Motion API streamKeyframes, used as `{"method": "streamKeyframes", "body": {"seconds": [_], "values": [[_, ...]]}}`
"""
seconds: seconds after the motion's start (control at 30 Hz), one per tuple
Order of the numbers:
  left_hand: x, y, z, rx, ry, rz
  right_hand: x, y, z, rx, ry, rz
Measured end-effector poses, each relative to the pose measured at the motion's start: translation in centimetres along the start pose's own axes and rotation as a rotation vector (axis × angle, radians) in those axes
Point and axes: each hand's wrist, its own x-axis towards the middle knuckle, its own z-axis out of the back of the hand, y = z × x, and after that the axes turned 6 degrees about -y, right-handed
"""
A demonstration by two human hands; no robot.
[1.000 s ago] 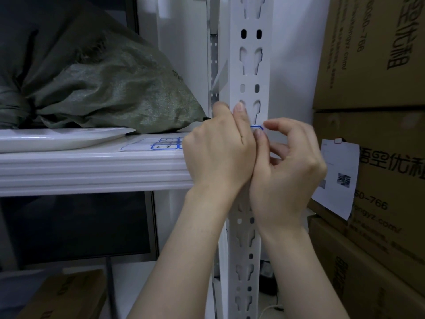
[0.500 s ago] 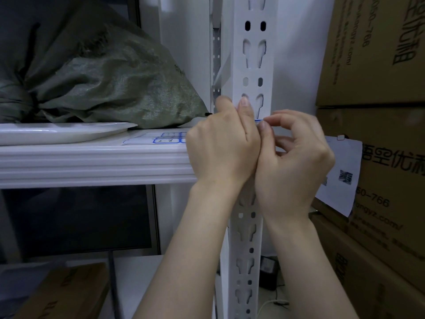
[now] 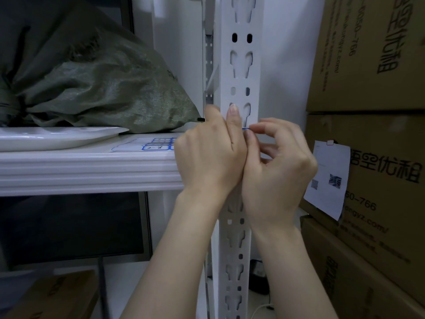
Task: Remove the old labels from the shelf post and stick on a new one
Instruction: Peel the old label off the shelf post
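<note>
White steel shelf post (image 3: 240,72), perforated. Left hand (image 3: 207,155) clasps post at shelf level, index finger laid up its face: likely bracing. Right hand (image 3: 278,171) pinches blue-edged label (image 3: 245,128) on post face, probably peeling. Label mostly hidden behind hands; old or new, cannot tell. Label sheet (image 3: 158,143) on shelf (image 3: 87,166), part covered.

White shelf (image 3: 87,171), ribbed front edge, carries: white dish (image 3: 57,138) at left, green woven sack (image 3: 103,88) behind it, blue-bordered label sheet (image 3: 147,145) flat toward the right.
</note>
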Motion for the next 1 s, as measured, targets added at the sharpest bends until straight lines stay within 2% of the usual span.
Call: {"method": "streamKeyframes", "body": {"seconds": [0.3, 0.8, 1.0], "values": [[-0.02, 0.1, -0.14, -0.022, -0.001, -0.01, 0.29, 0.16, 0.31, -0.001, 0.063, -0.038], [-0.03, 0.05, 0.06, -0.021, 0.037, 0.002, 0.55, 0.34, 0.46, 0.02, 0.057, -0.017], [0.1, -0.1, 0.21, 0.042, 0.065, -0.004, 0.19, 0.94, 0.25, -0.077, 0.098, 0.041]]}}
